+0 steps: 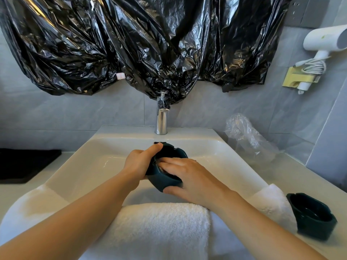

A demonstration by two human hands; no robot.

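Here, left hand [139, 162] grips dish [165, 182], right hand [191, 178] fingers [173, 163] inside.

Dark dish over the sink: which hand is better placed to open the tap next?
Probably the right. The left hand grips the dark dish round its rim and carries it. The right hand holds only the near wall, fingers inside, so it could leave for the tap.
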